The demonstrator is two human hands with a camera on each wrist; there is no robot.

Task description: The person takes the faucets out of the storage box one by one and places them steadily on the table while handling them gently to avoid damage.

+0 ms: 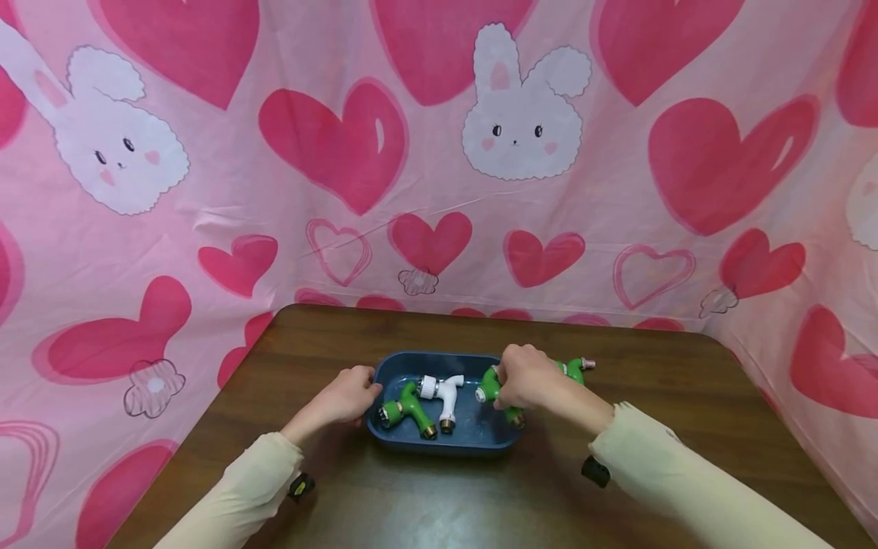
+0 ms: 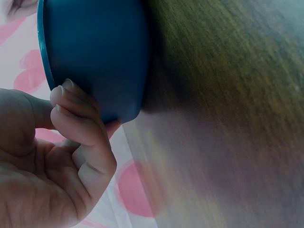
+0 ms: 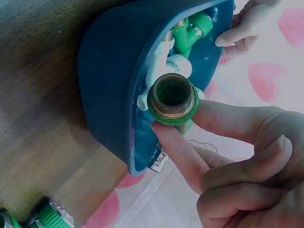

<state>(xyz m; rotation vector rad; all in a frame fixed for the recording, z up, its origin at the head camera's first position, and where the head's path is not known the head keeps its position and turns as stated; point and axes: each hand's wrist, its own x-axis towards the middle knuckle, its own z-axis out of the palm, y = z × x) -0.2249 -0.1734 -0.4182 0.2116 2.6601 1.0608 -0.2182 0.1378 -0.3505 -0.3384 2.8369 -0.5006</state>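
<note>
A blue tub (image 1: 473,444) holds a green tap (image 1: 411,408) and a white tap (image 1: 449,396) lying side by side. My left hand (image 1: 346,395) grips the tub's left end, its curled fingers against the rim in the left wrist view. Over the tub's right end, my right hand (image 1: 531,379) pinches another green tap (image 1: 490,386) between thumb and fingers. The threaded brass mouth (image 3: 173,95) of that tap faces the camera in the right wrist view. Part of its body is hidden behind the fingers.
Just right of the tub, another green tap (image 1: 573,370) lies on the brown table (image 1: 658,427), partly hidden by my right hand. Two green tap parts (image 3: 53,216) show at the right wrist view's lower left. A pink heart-patterned cloth (image 1: 439,198) hangs behind the table.
</note>
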